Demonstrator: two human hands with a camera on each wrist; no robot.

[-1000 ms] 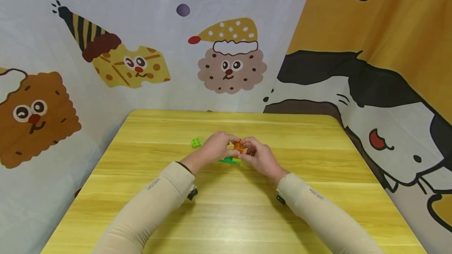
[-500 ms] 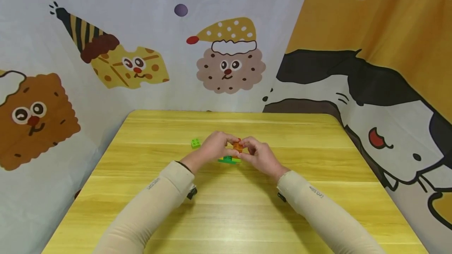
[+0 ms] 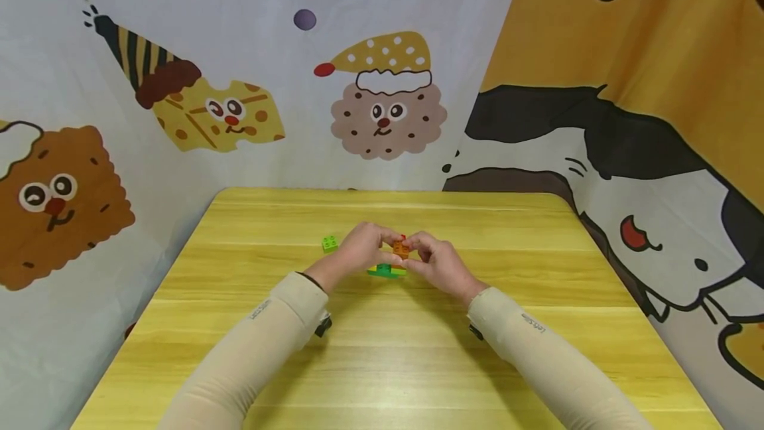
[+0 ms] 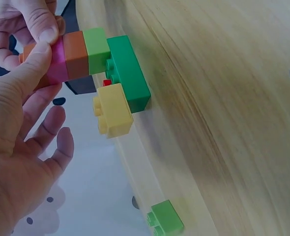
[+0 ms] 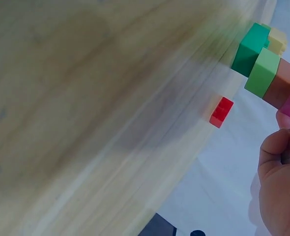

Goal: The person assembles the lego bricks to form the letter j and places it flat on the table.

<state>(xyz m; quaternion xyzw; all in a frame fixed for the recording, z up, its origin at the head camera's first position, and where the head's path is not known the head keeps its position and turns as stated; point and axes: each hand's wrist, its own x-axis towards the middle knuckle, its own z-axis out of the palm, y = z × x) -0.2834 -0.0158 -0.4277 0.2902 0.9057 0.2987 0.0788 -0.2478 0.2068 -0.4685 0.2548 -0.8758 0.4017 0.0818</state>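
In the head view my left hand (image 3: 364, 247) and right hand (image 3: 446, 269) meet over the middle of the table, their fingertips on the top orange brick (image 3: 401, 249) of a toy-brick stack. Below it, in the left wrist view, come a pink brick (image 4: 59, 61), a second orange brick (image 4: 76, 55), a light green brick (image 4: 97, 49) and a long dark green brick (image 4: 131, 76) at the base. The thumb and fingers of both hands pinch the upper bricks and partly cover them. A yellow brick (image 4: 116, 110) sits beside the dark green one; whether they are joined I cannot tell.
A loose light green brick (image 3: 329, 243) lies on the wooden table (image 3: 382, 363) to the left of the stack. Beyond the stack lies a red brick (image 5: 221, 112). A printed cloth (image 3: 251, 171) hangs behind the table's far edge.
Both hands keep their hold on the stack in almost the same place. Only a slight shift of the whole head view shows.
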